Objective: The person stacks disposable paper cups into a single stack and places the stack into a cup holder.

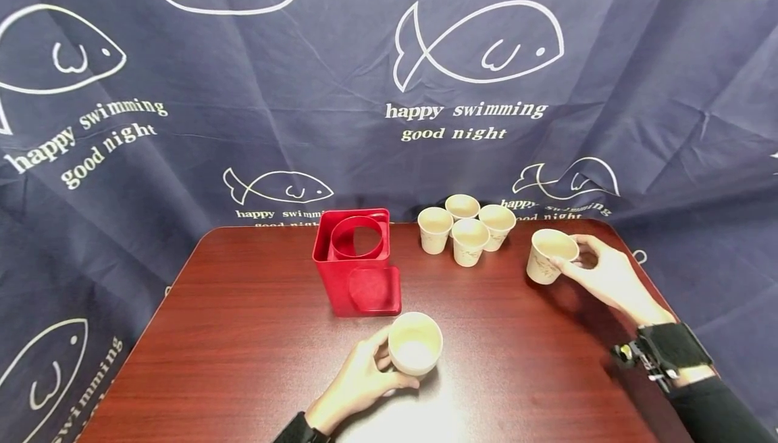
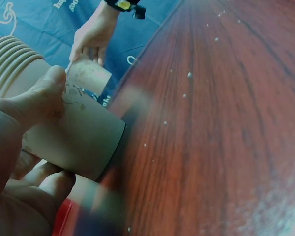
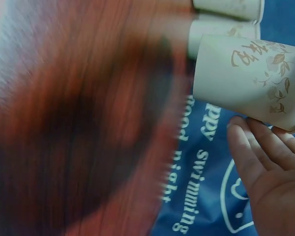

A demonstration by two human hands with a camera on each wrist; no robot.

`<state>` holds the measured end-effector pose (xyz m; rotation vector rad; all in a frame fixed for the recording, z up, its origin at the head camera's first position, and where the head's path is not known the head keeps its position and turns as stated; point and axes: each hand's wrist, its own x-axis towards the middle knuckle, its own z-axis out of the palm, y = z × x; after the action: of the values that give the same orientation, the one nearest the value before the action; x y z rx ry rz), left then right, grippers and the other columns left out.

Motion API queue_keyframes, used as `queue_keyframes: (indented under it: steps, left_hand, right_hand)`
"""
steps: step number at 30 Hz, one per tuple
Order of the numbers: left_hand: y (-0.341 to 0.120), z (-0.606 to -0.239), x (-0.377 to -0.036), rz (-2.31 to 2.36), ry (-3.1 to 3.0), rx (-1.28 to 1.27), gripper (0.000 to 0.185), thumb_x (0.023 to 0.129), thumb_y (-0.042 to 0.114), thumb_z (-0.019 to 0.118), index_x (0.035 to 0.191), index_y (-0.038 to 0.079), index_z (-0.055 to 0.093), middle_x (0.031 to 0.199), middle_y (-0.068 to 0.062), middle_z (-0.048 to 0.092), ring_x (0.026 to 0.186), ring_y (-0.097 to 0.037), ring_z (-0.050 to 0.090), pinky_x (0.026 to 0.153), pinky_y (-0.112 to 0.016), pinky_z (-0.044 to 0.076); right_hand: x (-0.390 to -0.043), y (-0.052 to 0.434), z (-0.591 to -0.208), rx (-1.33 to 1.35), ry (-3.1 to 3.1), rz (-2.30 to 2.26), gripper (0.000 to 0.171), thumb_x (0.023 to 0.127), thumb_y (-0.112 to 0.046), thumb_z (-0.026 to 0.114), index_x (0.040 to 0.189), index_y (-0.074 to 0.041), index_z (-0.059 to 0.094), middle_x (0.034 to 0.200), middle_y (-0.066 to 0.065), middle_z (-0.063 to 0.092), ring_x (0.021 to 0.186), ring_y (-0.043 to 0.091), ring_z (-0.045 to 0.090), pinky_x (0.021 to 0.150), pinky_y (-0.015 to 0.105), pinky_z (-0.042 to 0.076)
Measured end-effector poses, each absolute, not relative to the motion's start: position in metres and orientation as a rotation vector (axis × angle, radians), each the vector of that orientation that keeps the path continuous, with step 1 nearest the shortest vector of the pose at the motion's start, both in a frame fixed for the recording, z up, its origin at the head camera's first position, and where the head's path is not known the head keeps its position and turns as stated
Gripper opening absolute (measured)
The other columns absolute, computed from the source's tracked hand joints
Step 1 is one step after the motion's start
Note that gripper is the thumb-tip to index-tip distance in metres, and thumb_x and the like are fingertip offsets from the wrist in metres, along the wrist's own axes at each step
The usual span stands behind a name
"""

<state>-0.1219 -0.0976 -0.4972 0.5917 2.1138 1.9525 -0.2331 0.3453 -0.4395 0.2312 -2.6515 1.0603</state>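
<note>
Near the front middle of the table, my left hand (image 1: 365, 375) grips a stack of paper cups (image 1: 416, 345). In the left wrist view the stacked rims show, with the thumb on one side of the outer cup (image 2: 88, 128) and fingers beneath. At the table's right side, my right hand (image 1: 608, 277) holds a single paper cup (image 1: 542, 269) between thumb and fingers, mouth up. The right wrist view shows brown floral print on this cup (image 3: 246, 78); the thumb is hidden there. Whether its base touches the table cannot be told.
Several more paper cups (image 1: 468, 247) stand upright in a cluster at the back edge. Left of them is an open red box (image 1: 333, 288) with a round ring inside and a red flat piece (image 1: 389, 294) at its front. A blue fish-print cloth (image 1: 340, 112) hangs behind.
</note>
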Motion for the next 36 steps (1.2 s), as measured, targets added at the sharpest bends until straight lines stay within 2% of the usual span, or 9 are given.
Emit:
queue_keyframes:
  steps: [5, 8, 16, 22, 27, 31, 36]
  left_hand:
    - [-0.098, -0.495, -0.122, 1.982, 2.047, 0.537, 0.084, 0.074, 0.000, 0.090, 0.148, 0.004, 0.049, 0.139, -0.019, 0.063, 0.122, -0.015, 0.065, 0.102, -0.024, 0.054]
    - [-0.098, -0.494, -0.122, 1.982, 2.038, 0.527, 0.084, 0.075, 0.000, 0.089, 0.149, 0.005, 0.049, 0.140, -0.018, 0.062, 0.123, -0.014, 0.065, 0.103, -0.023, 0.054]
    - [-0.098, -0.497, -0.123, 1.989, 2.033, 0.576, 0.084, 0.077, 0.003, 0.089, 0.150, 0.002, 0.046, 0.140, -0.022, 0.061, 0.124, -0.014, 0.064, 0.103, -0.023, 0.053]
    - [-0.098, -0.495, -0.123, 1.963, 2.053, 0.541, 0.085, 0.076, 0.002, 0.089, 0.150, 0.004, 0.046, 0.140, -0.018, 0.063, 0.123, -0.013, 0.065, 0.102, -0.022, 0.054]
    - [-0.098, -0.495, -0.122, 1.960, 2.060, 0.546, 0.084, 0.077, 0.002, 0.089, 0.150, 0.003, 0.046, 0.139, -0.020, 0.063, 0.122, -0.014, 0.065, 0.102, -0.022, 0.054]
    - [-0.098, -0.497, -0.122, 1.967, 2.065, 0.569, 0.083, 0.077, 0.002, 0.088, 0.149, 0.001, 0.047, 0.138, -0.023, 0.063, 0.122, -0.015, 0.065, 0.102, -0.022, 0.053]
    - [-0.098, -0.496, -0.122, 1.941, 2.106, 0.565, 0.084, 0.076, 0.004, 0.090, 0.149, 0.002, 0.048, 0.138, -0.017, 0.064, 0.122, -0.014, 0.064, 0.102, -0.021, 0.053]
  right_hand:
    - [-0.212, 0.337, -0.430, 0.322, -2.605, 1.126, 0.051, 0.087, -0.016, 0.084, 0.131, -0.003, 0.061, 0.107, -0.017, 0.064, 0.091, -0.018, 0.061, 0.079, 0.004, 0.053]
    - [-0.197, 0.331, -0.421, 0.345, -2.611, 1.073, 0.054, 0.086, -0.017, 0.085, 0.133, -0.008, 0.061, 0.109, -0.025, 0.061, 0.095, -0.020, 0.059, 0.082, 0.001, 0.049]
    - [-0.169, 0.310, -0.397, 0.425, -2.610, 1.017, 0.059, 0.081, -0.015, 0.088, 0.134, -0.016, 0.063, 0.113, -0.025, 0.062, 0.103, -0.020, 0.055, 0.088, -0.001, 0.040]
    - [-0.155, 0.289, -0.381, 0.570, -2.582, 1.065, 0.064, 0.079, -0.006, 0.088, 0.136, -0.018, 0.062, 0.118, -0.018, 0.066, 0.108, -0.014, 0.059, 0.094, 0.000, 0.041]
    - [-0.148, 0.272, -0.367, 0.647, -2.577, 1.074, 0.069, 0.077, -0.007, 0.090, 0.138, -0.022, 0.061, 0.119, -0.010, 0.068, 0.109, -0.009, 0.062, 0.095, 0.003, 0.044]
    - [-0.147, 0.262, -0.356, 0.718, -2.589, 1.045, 0.069, 0.076, -0.011, 0.092, 0.136, -0.028, 0.061, 0.118, -0.012, 0.069, 0.110, -0.005, 0.062, 0.097, 0.005, 0.043]
    - [-0.147, 0.250, -0.347, 0.833, -2.555, 1.010, 0.073, 0.072, -0.011, 0.094, 0.135, -0.027, 0.061, 0.120, -0.016, 0.069, 0.111, -0.003, 0.062, 0.097, 0.007, 0.044]
